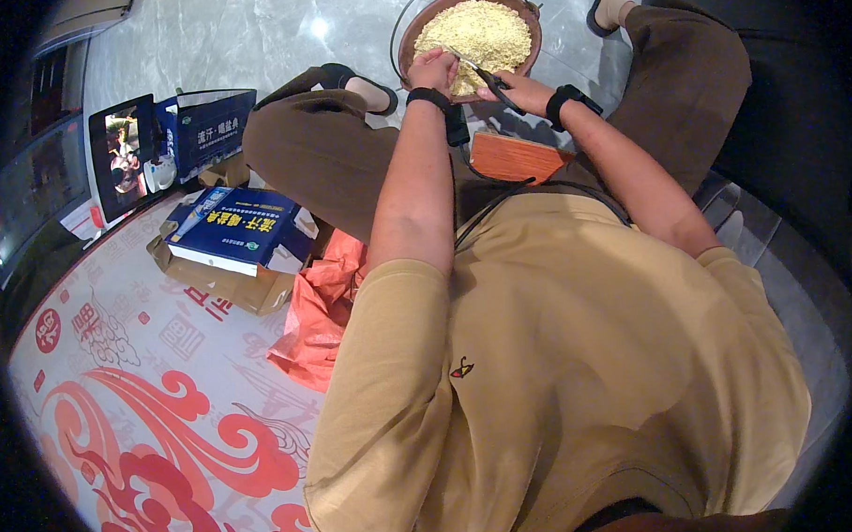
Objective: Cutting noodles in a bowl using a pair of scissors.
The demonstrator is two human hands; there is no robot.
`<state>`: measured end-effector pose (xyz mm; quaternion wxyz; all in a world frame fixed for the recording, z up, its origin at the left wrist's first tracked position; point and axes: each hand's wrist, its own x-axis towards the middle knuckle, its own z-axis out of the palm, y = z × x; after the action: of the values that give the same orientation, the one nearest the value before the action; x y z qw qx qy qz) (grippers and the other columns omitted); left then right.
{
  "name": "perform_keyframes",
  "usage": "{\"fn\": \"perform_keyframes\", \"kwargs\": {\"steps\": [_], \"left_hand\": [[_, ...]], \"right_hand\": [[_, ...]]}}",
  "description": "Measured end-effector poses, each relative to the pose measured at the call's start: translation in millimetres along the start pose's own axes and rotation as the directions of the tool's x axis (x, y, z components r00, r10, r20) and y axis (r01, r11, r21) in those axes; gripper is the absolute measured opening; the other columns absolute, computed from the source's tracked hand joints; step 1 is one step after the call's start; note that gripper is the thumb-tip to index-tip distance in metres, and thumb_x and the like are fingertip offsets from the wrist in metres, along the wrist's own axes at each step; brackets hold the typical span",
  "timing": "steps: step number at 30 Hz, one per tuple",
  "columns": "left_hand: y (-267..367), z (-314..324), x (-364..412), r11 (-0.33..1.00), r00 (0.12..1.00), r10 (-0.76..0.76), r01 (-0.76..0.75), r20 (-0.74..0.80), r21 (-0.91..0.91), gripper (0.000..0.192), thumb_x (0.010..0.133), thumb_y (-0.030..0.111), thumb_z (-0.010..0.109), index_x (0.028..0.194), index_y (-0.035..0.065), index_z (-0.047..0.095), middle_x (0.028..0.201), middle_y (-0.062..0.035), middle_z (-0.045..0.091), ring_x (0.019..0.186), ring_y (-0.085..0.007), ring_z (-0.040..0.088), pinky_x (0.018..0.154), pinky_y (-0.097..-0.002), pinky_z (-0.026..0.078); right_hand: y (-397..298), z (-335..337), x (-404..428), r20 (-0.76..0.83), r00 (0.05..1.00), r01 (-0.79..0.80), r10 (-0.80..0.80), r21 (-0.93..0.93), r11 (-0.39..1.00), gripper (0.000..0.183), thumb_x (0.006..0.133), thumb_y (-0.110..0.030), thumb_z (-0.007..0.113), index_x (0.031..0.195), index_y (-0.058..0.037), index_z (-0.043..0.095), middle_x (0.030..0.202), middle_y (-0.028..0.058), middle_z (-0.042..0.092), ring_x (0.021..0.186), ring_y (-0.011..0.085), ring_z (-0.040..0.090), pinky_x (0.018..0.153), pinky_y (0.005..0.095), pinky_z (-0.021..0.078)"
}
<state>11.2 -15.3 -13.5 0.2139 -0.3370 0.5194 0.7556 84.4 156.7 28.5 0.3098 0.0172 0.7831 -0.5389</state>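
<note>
A brown round pail [406, 45] with a thin wire handle is on the floor between my feet, heaped with pale yellow small bits [485, 32]. My right hand [525, 92] grips a pair of scissors [493, 82] by the black handles, over the pail's near side. Its metal blades point up and left toward the fingers of my left hand [433, 70]. Those fingers are bent together above the bits, close to the blade tips. Whether they pinch a small piece is too small to make out. Dark bands circle both wrists.
A reddish wood-grain board [517, 157] lies between my legs. To the left, on a red-patterned white surface [140, 332], are a blue box [242, 227] on brown packaging [222, 283], a crumpled red bag [322, 312], another blue box [210, 133] and a lit screen [123, 153]. A black cable [491, 204] crosses my lap.
</note>
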Motion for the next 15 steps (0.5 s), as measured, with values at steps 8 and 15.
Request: {"fn": "perform_keyframes", "kwargs": {"steps": [8, 15], "left_hand": [[6, -3, -2, 0.997, 1.0, 0.004, -0.007, 0.028, 0.079, 0.031, 0.075, -0.009, 0.06, 0.101, 0.0021, 0.047, 0.094, -0.0104, 0.057, 0.079, -0.0203, 0.06, 0.067, -0.0272, 0.055], [0, -3, 0, 0.993, 1.0, -0.021, 0.021, -0.003, 0.118, 0.027, 0.076, -0.009, 0.059, 0.098, 0.0018, 0.048, 0.092, -0.0104, 0.058, 0.078, -0.0203, 0.061, 0.066, -0.0263, 0.055]], "right_hand": [[4, 2, 1, 0.036, 0.999, -0.021, 0.023, -0.06, 0.998, 0.07, 0.073, -0.067, 0.053, 0.098, -0.0017, 0.053, 0.081, 0.0121, 0.058, 0.069, 0.0219, 0.056, 0.062, 0.0328, 0.0443], [-6, -4, -6, 0.04, 0.997, -0.058, 0.064, -0.127, 0.99, 0.075, 0.073, -0.068, 0.051, 0.105, -0.0003, 0.054, 0.099, 0.0218, 0.059, 0.094, 0.0324, 0.057, 0.082, 0.0371, 0.0424]]}}
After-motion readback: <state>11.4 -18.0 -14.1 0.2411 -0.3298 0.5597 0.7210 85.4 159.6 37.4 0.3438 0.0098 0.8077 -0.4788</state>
